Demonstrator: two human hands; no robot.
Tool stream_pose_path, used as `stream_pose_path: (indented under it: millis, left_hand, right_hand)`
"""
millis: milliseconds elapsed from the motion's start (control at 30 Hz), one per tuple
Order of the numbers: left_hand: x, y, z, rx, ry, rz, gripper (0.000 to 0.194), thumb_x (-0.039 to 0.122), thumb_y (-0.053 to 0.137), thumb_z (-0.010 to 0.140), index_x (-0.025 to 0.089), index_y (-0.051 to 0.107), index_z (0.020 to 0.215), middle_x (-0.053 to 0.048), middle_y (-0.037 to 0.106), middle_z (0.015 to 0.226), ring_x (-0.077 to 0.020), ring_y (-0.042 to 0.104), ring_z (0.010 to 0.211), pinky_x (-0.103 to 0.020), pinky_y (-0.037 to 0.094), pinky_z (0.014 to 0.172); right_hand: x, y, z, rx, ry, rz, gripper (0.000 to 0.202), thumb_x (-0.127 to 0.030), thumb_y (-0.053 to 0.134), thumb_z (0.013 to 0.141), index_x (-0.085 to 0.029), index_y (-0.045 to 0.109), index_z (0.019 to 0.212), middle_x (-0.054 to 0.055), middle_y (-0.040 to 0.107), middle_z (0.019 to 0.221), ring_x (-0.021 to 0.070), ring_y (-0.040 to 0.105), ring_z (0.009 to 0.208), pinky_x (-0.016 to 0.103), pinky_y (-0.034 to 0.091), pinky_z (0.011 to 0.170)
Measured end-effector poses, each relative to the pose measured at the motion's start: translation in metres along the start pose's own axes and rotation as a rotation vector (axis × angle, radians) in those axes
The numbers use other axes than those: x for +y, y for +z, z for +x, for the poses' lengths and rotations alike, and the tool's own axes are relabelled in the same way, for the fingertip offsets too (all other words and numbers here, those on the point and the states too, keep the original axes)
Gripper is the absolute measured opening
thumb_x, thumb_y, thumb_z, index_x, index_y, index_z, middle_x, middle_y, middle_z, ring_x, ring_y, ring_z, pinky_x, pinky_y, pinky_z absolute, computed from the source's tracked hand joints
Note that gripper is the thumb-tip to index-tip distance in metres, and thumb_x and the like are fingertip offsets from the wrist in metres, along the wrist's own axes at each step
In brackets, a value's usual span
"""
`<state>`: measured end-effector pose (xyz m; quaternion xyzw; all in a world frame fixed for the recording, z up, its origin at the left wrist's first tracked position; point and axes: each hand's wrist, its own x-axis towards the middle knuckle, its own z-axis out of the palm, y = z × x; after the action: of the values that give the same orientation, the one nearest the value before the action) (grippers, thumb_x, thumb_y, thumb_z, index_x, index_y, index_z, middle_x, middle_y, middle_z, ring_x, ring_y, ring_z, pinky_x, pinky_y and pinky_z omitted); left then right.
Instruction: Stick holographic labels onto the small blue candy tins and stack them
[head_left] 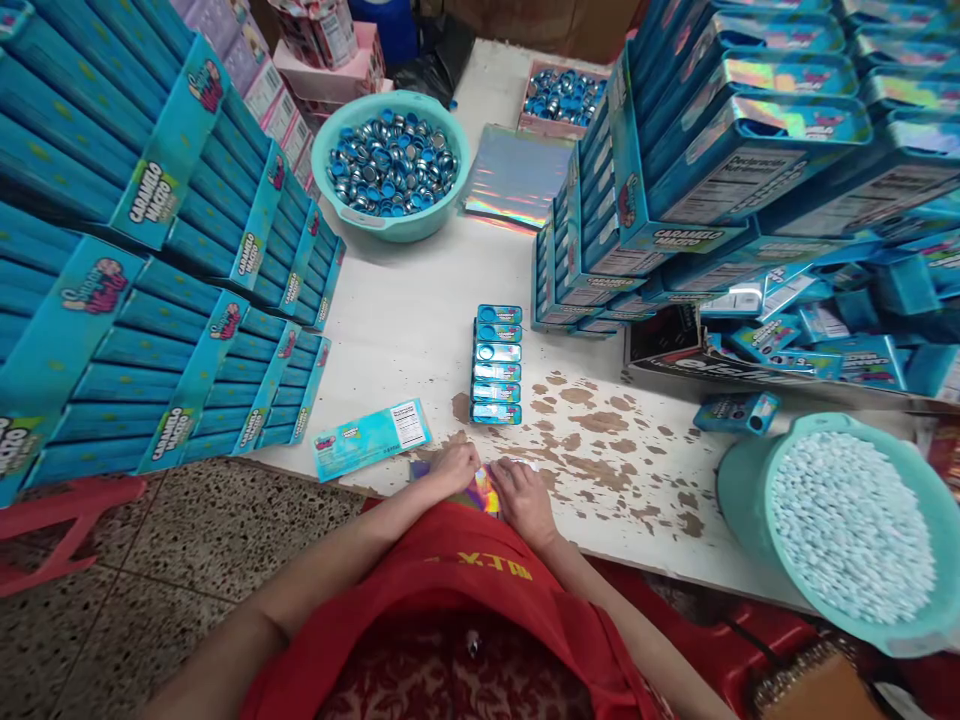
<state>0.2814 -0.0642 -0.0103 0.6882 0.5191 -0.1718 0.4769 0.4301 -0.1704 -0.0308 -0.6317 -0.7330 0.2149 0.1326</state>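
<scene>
A shiny iridescent sheet (486, 490) lies at the table's front edge, close against the red apron. My left hand (454, 468) is closed on its left part, fingers bent together. On the right part, my right hand (523, 497) grips the sheet with curled fingers; the fingertips are partly hidden. Just beyond the hands, several small blue tins (496, 372) stand side by side in a short column. A flat blue printed card (371, 438) rests left of my left hand.
Tall stacks of blue display boxes rise at left (172, 240) and right (622, 200). Behind are a teal basin (390, 225) of metal caps, silvery sheets (517, 175) and a pink box (559, 125). A teal tub (757, 500) of white candies and an open carton (750, 368) stand right.
</scene>
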Motion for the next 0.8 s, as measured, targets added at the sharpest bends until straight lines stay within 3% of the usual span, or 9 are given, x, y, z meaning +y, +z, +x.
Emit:
stream_pose_path:
  millis: [133,267,433,533,633,700,800]
  left_hand:
    - [0.002,-0.002,0.002,0.006,-0.019,-0.006,0.021,0.018,0.045,0.078,0.017,0.065,0.083,-0.007,0.066,0.088,-0.0197,0.060,0.086,-0.028,0.042,0.073]
    - [0.002,-0.001,0.005,0.024,-0.026,-0.007,0.018,0.019,0.047,0.077,0.017,0.064,0.081,-0.007,0.064,0.086,-0.0195,0.060,0.084,-0.029,0.042,0.073]
    - [0.003,-0.010,-0.012,0.079,0.061,-0.034,0.022,0.021,0.042,0.082,0.016,0.063,0.081,-0.008,0.063,0.089,-0.0209,0.058,0.092,-0.032,0.042,0.083]
    - [0.007,-0.025,-0.033,0.128,0.264,-0.325,0.029,0.030,0.037,0.088,0.018,0.061,0.101,-0.008,0.062,0.104,-0.0206,0.054,0.103,-0.034,0.041,0.090]
    - [0.016,-0.039,-0.047,0.043,0.387,-0.631,0.038,0.039,0.052,0.081,0.022,0.055,0.114,-0.007,0.059,0.115,-0.0195,0.054,0.105,-0.029,0.045,0.083]
    - [0.022,-0.046,-0.047,0.001,0.353,-0.692,0.029,0.039,0.057,0.076,0.018,0.061,0.096,-0.005,0.065,0.095,-0.0178,0.059,0.089,-0.027,0.047,0.073]
    - [0.025,-0.060,-0.035,0.039,0.260,-0.695,0.024,0.039,0.051,0.077,0.016,0.058,0.072,0.001,0.058,0.061,-0.0124,0.055,0.060,-0.024,0.043,0.060]
  right_hand:
    - [-0.002,-0.004,0.001,-0.014,-0.052,-0.020,0.022,-0.024,0.047,0.089,-0.025,0.062,0.104,0.009,0.061,0.112,0.0250,0.052,0.097,0.039,0.042,0.078]
    - [-0.007,-0.016,0.006,-0.008,-0.028,0.066,0.019,-0.026,0.046,0.088,-0.022,0.063,0.081,0.008,0.065,0.085,0.0229,0.055,0.081,0.036,0.042,0.068]
    - [-0.024,-0.057,0.015,0.094,0.210,0.428,0.019,-0.033,0.052,0.085,-0.023,0.056,0.069,0.001,0.059,0.065,0.0174,0.054,0.065,0.031,0.043,0.063]
    - [-0.035,-0.085,0.027,0.146,0.361,0.672,0.020,-0.037,0.057,0.081,-0.023,0.055,0.068,-0.002,0.058,0.062,0.0148,0.053,0.060,0.028,0.044,0.061]
    - [-0.041,-0.100,0.042,0.182,0.428,0.843,0.020,-0.038,0.062,0.076,-0.022,0.055,0.067,-0.002,0.057,0.062,0.0139,0.053,0.061,0.027,0.044,0.061]
    - [-0.042,-0.102,0.054,0.203,0.450,0.920,0.021,-0.038,0.064,0.074,-0.021,0.055,0.067,-0.002,0.057,0.063,0.0136,0.052,0.061,0.027,0.044,0.062]
    - [-0.040,-0.097,0.077,0.262,0.480,0.939,0.020,-0.039,0.063,0.075,-0.021,0.056,0.070,-0.002,0.057,0.066,0.0142,0.052,0.064,0.028,0.043,0.064]
